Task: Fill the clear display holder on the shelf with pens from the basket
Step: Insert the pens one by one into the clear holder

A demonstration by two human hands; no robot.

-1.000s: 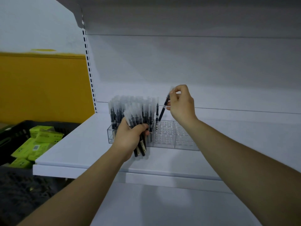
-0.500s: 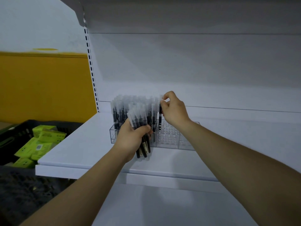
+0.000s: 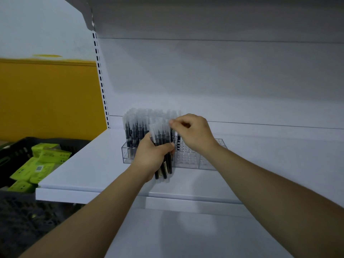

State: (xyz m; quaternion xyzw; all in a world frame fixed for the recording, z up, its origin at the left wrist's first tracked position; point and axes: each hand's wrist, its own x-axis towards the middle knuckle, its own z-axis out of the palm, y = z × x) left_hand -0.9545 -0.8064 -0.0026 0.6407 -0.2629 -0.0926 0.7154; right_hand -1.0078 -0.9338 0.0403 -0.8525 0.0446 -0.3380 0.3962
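**Two-handed work at the shelf point(image 3: 89, 164)**

Both arms are up and reaching in over the white shelf. The left hand point(image 3: 152, 155) is wrapped tight around a bundle of pens point(image 3: 161, 140), fingers and thumb curled round the dark barrels, frosted caps up, the lower ends poking out below the fist. It holds that bundle right in front of the clear display holder point(image 3: 188, 160), which sits on the shelf well back from the front edge.

Over comes the right hand point(image 3: 194, 134), fingers curled, thumb and forefinger pinching the frosted cap of a single pen point(image 3: 172, 131) at the right edge of the bundle. The two hands are just beside each other, the right one a little higher.

Behind them, the holder's left part is packed with standing pens point(image 3: 135, 127), upright, caps on top. Its right part shows rows of open holes through the clear plastic.

Down at the left, below shelf level, the dark basket point(image 3: 16, 151) holds green packs point(image 3: 44, 157). A yellow wall panel point(image 3: 48, 97) rises behind it, beside the shelf's slotted upright point(image 3: 100, 81).
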